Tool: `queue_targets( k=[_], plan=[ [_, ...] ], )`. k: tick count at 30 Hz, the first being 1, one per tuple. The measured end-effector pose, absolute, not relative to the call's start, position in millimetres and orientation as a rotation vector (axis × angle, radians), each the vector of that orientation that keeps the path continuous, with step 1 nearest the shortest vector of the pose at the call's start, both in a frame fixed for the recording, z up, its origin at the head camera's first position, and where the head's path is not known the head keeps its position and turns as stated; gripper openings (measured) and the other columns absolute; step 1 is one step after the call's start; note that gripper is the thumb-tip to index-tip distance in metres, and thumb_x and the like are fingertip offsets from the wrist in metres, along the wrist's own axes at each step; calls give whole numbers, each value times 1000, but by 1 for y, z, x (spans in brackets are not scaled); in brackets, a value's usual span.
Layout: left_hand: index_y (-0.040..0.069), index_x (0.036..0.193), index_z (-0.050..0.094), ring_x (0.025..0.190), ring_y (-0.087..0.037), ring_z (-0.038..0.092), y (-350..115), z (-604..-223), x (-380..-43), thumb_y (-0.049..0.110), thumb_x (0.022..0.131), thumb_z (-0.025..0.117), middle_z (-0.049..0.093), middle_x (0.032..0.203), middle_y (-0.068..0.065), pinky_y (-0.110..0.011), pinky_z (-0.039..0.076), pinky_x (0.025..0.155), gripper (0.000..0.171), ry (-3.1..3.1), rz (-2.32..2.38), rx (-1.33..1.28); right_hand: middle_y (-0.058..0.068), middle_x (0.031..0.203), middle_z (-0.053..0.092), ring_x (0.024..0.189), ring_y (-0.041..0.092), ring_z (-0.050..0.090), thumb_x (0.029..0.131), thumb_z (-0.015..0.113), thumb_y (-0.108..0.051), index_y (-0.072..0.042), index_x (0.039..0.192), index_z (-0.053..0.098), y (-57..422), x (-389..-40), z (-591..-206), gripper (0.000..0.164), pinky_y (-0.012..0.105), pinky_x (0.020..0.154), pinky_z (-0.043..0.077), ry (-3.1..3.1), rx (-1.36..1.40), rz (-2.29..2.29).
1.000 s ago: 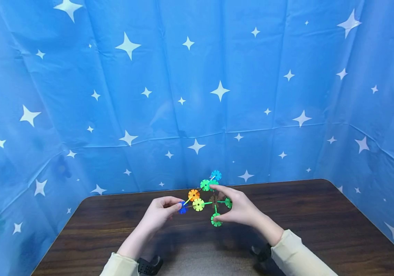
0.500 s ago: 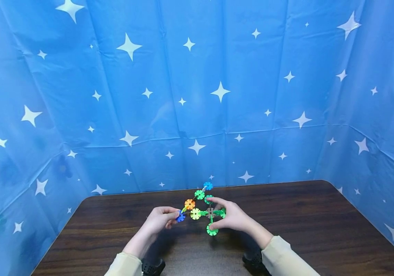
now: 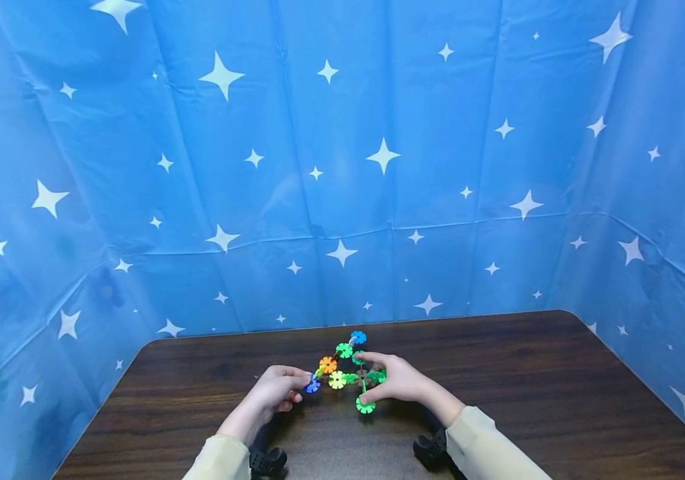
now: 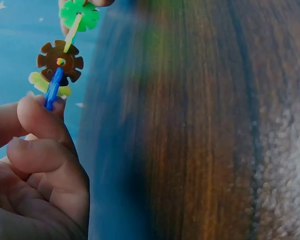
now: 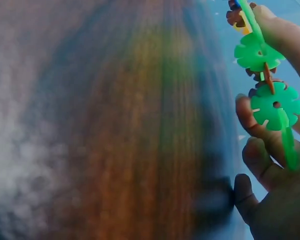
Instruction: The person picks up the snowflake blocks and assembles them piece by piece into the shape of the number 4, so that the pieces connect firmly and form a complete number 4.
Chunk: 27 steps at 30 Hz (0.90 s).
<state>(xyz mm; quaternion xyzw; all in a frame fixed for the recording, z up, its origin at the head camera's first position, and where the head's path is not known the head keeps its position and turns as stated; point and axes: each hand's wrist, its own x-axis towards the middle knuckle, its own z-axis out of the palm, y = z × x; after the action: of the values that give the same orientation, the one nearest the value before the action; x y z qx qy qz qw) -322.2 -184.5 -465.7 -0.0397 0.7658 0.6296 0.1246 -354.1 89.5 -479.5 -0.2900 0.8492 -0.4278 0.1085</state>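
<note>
Both hands hold one structure of interlocking notched plastic discs, with green, yellow, orange, brown and blue pieces. My left hand (image 3: 279, 390) pinches the dark blue disc (image 3: 312, 385) at the left end between thumb and finger; in the left wrist view a brown disc (image 4: 60, 62) sits just beyond that blue piece (image 4: 53, 90). My right hand (image 3: 399, 380) spans the right part, thumb at the near green disc (image 3: 365, 405) and a finger at a farther green one (image 3: 358, 358). A light blue disc (image 3: 358, 337) tops the far end. The right wrist view shows green discs (image 5: 276, 105) against the fingers.
A dark wood-grain table (image 3: 528, 387) lies below the hands. Behind it and at its sides hangs a blue curtain (image 3: 282, 200) with white stars. Black wrist devices (image 3: 267, 461) are worn under cream sleeves (image 3: 492, 443).
Both hands have lowered the disc structure toward the table and slightly nearer the body, shifting a little left. Each hand keeps its grip.
</note>
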Motion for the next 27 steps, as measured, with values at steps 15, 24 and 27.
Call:
queue_targets(
  k=[15,24,27],
  plan=[
    [-5,107,66,49,-6,49,-185,-474,-328,6,92,61,57,72,-3,-17,39,43,19,2232,1787,-145,5,117,59,106,23,55,75,83,-35,-9,144,46,84,-356,-477,83,40,78,46,2565,-859,-1079],
    [-5,110,65,49,-7,51,-186,-477,-328,6,94,60,58,75,-5,-17,42,44,21,2212,1768,-175,5,122,58,110,22,55,75,82,-40,-10,145,44,85,-361,-481,85,38,80,47,2570,-871,-1026],
    [-5,110,65,50,-7,53,-186,-477,-329,6,94,60,60,75,-6,-18,45,45,21,2189,1767,-203,6,121,58,110,22,55,75,82,-40,-9,146,43,84,-362,-482,87,38,79,47,2574,-879,-1019]
  ],
)
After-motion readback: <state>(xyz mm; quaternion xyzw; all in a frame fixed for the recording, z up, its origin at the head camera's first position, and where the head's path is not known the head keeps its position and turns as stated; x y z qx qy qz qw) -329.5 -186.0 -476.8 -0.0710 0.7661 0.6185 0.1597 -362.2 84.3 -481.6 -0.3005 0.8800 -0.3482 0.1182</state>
